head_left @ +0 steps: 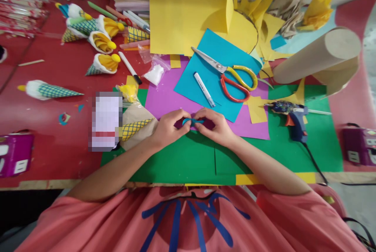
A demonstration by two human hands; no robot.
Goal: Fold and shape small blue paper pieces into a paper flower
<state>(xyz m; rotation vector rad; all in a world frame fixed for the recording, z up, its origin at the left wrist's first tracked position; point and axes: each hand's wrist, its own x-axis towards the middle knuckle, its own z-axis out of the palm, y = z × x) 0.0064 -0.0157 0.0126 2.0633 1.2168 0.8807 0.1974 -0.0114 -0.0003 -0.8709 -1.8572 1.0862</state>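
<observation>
Both my hands meet over the purple paper (164, 99) near the table's middle. My left hand (169, 126) and my right hand (216, 124) pinch the two ends of a small curled blue paper strip (191, 121) between thumbs and fingers. The strip is partly hidden by my fingertips. A blue sheet (217, 67) lies just beyond my hands, with a white glue stick (204, 89) and yellow-and-red-handled scissors (235, 77) on it. A green sheet (190, 158) lies under my forearms.
A blue glue gun (290, 115) rests at the right with its cord running off the table edge. A cardboard tube (317, 58) lies at the far right. Yellow paper sheets (179, 20) lie at the back, with cut yellow pieces beside them. Several paper cones (102, 42) and markers lie at the left.
</observation>
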